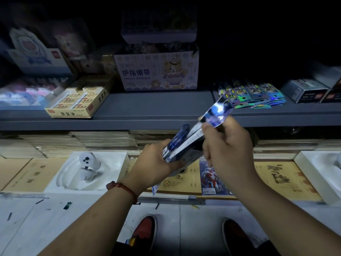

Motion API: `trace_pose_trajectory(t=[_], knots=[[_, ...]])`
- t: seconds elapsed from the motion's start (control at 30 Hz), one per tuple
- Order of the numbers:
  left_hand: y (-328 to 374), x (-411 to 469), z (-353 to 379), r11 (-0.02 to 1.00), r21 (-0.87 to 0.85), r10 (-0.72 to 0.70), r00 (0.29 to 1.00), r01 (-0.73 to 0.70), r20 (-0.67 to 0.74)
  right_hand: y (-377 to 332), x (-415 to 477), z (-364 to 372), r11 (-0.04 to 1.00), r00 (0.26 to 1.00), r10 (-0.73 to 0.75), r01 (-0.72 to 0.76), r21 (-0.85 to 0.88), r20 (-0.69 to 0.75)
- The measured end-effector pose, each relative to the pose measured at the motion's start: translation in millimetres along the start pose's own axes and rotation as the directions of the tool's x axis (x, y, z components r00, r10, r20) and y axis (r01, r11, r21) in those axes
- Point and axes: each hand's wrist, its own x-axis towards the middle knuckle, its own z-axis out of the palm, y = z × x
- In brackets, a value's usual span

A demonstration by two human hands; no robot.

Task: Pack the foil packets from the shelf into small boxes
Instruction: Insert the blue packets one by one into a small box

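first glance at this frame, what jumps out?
The glare off the foil packet pinched by the right hand at centre, just above the small box that the left hand holds. Next comes the fan of holographic foil packets lying on the grey shelf to the right. The pastel finger bandage box stands further back at shelf centre.

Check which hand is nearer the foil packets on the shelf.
Right. The right hand, pinching a packet, sits just below the foil packets; the left hand, gripping a small box, is further down-left.
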Motion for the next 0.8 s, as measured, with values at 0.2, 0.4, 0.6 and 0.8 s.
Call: trace_pose_trajectory(t=[0.2, 0.4, 0.6, 0.8], knots=[[0, -2, -6, 0.996, -0.057, -0.073, 0.997, 0.073, 0.006, -15, 11, -24, 0.98, 0.955, -0.05, 0.103, 0.168, -0.293], [-1, -3, -7, 0.993, -0.079, -0.089, 0.996, 0.088, -0.004, -9, 13, -31, 0.973, 0.966, -0.01, 0.07, 0.221, -0.26], [2, -4, -3, 0.993, -0.101, -0.055, 0.998, 0.057, 0.023, 8, 10, -25, 0.992, 0.996, -0.09, 0.091, -0.089, 0.007], [3, -4, -6, 0.995, -0.095, -0.02, 1.0, 0.021, 0.014, 10, 9, -24, 0.986, 0.986, -0.047, 0.072, -0.149, 0.162]])
